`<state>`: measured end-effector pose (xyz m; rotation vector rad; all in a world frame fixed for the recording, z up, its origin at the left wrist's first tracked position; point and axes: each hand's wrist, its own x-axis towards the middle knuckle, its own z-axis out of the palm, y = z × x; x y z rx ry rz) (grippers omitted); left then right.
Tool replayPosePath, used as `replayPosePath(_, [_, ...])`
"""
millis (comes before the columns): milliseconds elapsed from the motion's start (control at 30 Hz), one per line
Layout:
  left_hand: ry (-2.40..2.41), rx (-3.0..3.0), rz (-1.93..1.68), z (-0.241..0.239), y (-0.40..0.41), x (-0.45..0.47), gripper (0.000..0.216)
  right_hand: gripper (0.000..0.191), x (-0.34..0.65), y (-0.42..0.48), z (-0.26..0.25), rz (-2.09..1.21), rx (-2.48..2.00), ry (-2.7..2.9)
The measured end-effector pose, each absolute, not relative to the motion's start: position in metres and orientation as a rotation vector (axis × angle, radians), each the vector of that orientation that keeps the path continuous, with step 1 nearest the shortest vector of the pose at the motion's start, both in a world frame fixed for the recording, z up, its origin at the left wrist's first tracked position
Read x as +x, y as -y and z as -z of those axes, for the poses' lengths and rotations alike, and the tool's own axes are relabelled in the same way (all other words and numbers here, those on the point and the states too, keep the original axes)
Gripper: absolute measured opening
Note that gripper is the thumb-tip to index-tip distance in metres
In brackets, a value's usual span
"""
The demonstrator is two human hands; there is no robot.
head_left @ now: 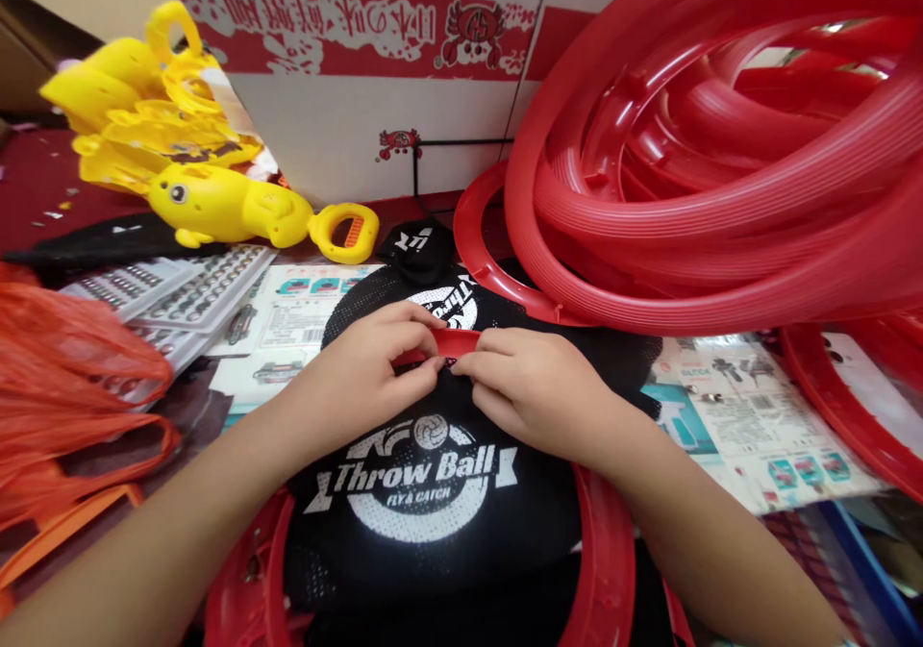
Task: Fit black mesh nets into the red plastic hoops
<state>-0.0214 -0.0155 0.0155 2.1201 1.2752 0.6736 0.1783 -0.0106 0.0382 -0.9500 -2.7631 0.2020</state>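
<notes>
Left hand and right hand both pinch 1 red hoop rim; black "Throw Ball" mesh net lies just below their grip.

Dark brown tabletop under a black mesh "Throw Ball" net. Left of that net: printed paper sheets, clear plastic parts trays, bunched orange netting. Beyond-left, yellow plastic toys; right, stacked red plastic hoops.
</notes>
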Motion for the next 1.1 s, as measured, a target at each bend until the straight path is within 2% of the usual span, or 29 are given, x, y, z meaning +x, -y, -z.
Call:
replayPosePath(267, [-1.269, 2.137, -0.557, -0.021, 0.012, -0.036, 0.017, 0.023, 0.179, 0.011, -0.046, -0.219, -0.845, 2.702])
replayPosePath(533, [-1.308, 2.213, -0.412, -0.029, 0.012, -0.055, 0.013, 0.017, 0.175, 0.014, -0.039, -0.266, -0.781, 2.654])
replayPosePath(767, [-1.13, 2.259, -0.622, -0.023, 0.012, -0.039, 0.016, 0.012, 0.174, 0.011, -0.038, -0.323, -0.829, 2.596])
replayPosePath(1100, [-1.186, 2.15, -0.641, -0.022, 0.014, -0.028, 0.015, 0.015, 0.177, 0.008, -0.037, -0.282, -0.839, 2.631])
